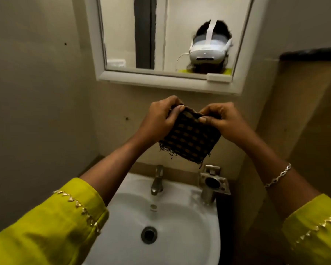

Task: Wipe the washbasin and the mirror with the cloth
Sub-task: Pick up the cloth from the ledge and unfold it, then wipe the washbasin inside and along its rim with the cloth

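- L hand (159, 119): thumb + fingers pinched on the cloth's (189, 139) top-left corner, gripping it.
- R hand (221, 121): same pinch on the top-right corner; both hands share the top edge, close together, about level.
- Cloth hangs down from that edge in mid-air, btwn mirror (161, 35) above and basin (189, 226) below, touching neither.
- Key relation: mirror lies up + ahead of the hands, basin straight down under them. Cloth's lower edge is just above the tap (157, 180), so basin looks the nearer surface. Neither hand clearly closer to either.
- Cloth look: small, dark w/ tan checks, looks folded to a rough square, frayed threads at the bottom-left corner. Limp, thin; prob needs bunching into one palm before wiping.
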